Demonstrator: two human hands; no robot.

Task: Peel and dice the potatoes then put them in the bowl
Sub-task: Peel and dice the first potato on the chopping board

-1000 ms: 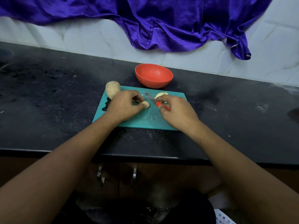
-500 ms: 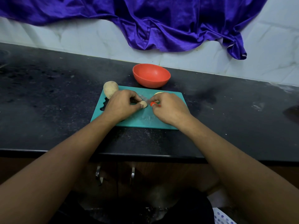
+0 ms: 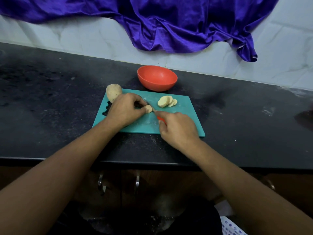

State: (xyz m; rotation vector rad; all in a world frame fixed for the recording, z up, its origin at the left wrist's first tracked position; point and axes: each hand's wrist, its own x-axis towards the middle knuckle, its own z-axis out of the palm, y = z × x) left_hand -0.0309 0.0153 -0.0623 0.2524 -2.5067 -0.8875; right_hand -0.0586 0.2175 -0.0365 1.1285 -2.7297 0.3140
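left hand fingers curled pinching potato piece, right hand gripping knife

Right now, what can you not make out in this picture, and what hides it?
Head view only.
The potato piece: mostly covered by fingers of the left hand.
The knife: blade thin and blurred, red handle mostly inside the right hand.
The whole potato: lower end behind the left hand.
A dark shape: cut off by the right edge.
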